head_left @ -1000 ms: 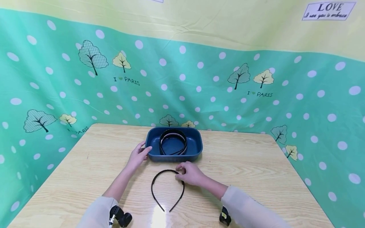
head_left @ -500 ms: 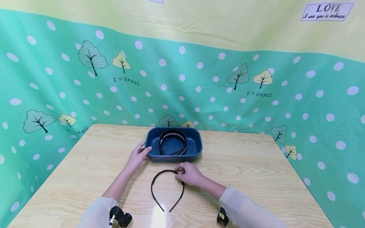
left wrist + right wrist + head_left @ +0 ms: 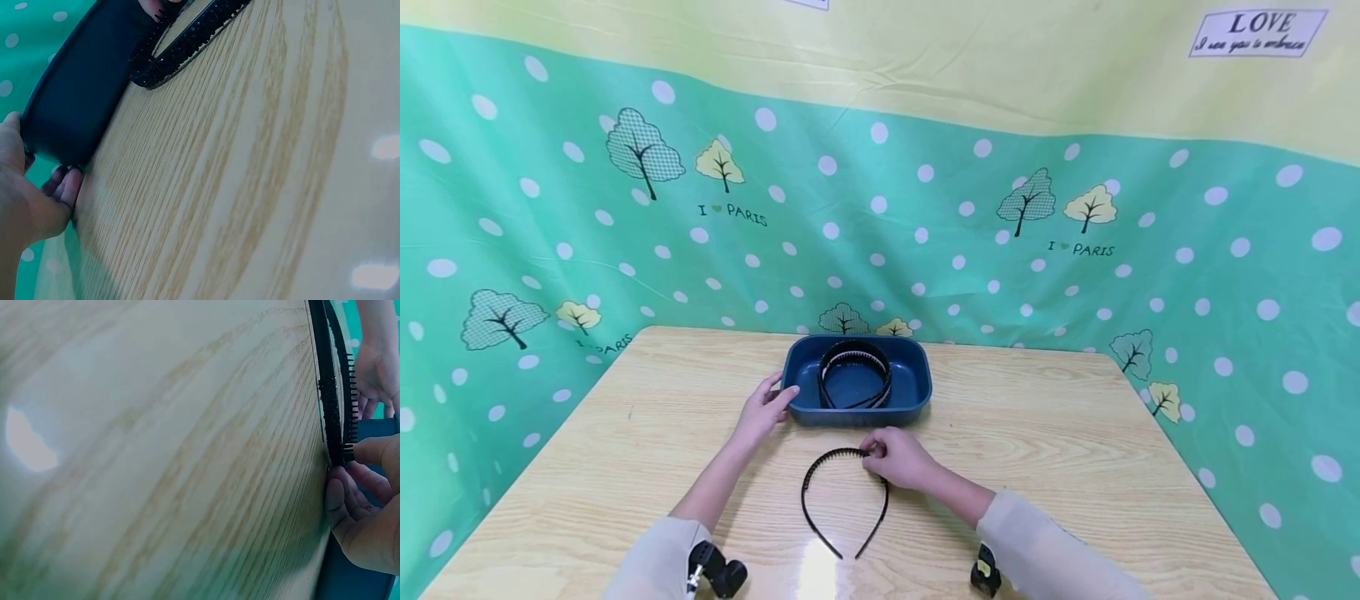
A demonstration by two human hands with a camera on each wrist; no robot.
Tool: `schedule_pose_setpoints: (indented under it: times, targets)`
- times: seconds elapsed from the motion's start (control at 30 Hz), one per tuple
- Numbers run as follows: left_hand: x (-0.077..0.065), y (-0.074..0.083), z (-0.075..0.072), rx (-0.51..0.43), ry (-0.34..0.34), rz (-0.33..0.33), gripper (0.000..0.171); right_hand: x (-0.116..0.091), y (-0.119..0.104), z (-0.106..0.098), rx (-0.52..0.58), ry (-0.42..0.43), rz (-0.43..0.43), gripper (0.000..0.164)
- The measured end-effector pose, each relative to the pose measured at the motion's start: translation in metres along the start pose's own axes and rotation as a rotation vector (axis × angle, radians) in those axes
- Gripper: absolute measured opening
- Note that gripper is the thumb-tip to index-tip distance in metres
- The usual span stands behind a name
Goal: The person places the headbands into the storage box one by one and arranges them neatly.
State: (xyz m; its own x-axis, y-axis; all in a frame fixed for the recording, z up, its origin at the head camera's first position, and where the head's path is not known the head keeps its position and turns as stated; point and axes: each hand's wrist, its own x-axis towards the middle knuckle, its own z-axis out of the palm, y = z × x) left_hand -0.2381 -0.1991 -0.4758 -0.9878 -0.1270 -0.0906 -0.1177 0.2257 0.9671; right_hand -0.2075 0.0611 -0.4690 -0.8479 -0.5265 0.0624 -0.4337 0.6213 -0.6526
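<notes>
A black toothed headband [image 3: 806, 500] lies on the table with its two ends toward me. My right hand [image 3: 901, 458] pinches it on the right of its arch; in the right wrist view, thumb and fingertips meet at the toothed band [image 3: 332, 406]. Behind it stands a dark blue plastic bin [image 3: 917, 410] holding several dark headbands [image 3: 823, 379], nested upright as a ring. My left hand [image 3: 765, 410] holds the bin's left end, thumb at the rim and other fingers against the outside. Some fingers are hidden behind the bin in the left wrist view.
The light wooden table [image 3: 1037, 442] runs back to a green dotted curtain [image 3: 925, 242] close behind the bin. Small black wrist cameras sit on both sleeves near the table's front. Bare tabletop spreads left and right of the arms.
The headband on the table has shifted slightly right, its lower ends most, within the last half second. The right hand has barely moved; the left hand and bin have stayed in place.
</notes>
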Motion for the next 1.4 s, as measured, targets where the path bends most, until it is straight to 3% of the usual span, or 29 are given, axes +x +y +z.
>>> schedule_pose_setpoints:
  times: [1.4]
  targets:
    - [0.001, -0.001, 0.000, -0.016, 0.005, -0.004, 0.062, -0.008, -0.005, -0.024, 0.072, 0.040, 0.021, 0.014]
